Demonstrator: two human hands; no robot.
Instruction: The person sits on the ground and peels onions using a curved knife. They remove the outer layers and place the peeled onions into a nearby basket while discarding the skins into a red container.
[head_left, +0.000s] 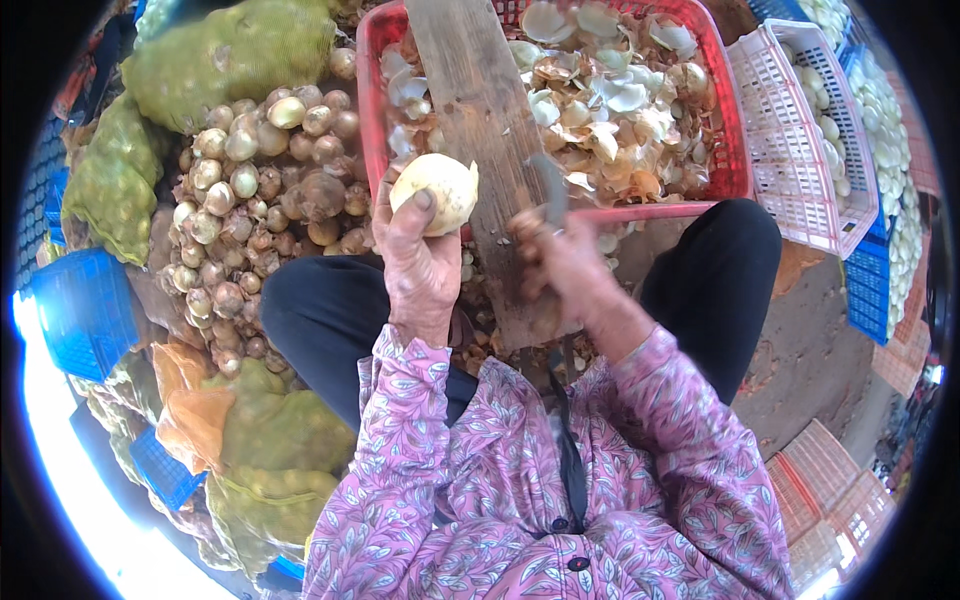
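Observation:
My left hand (420, 255) holds a pale onion (436, 193), with the thumb across its near side and a small pointed tip at its upper right. My right hand (559, 251), blurred, grips a knife; its curved blade (551, 187) points up and away from me. This hand is over the right edge of a worn wooden board (487, 120), which runs from the far side of a red plastic crate (366, 97) towards my lap. Onion skins and cut pieces (622, 112) fill the crate. The onion is left of the board, apart from the blade.
Unpeeled onions (240, 195) lie heaped at left, beside green mesh sacks (225, 64) of onions. A white plastic crate (806, 150) with peeled onions stands at right, near blue crates (868, 289) of them. My knees flank the board. A blue crate (86, 311) is at far left.

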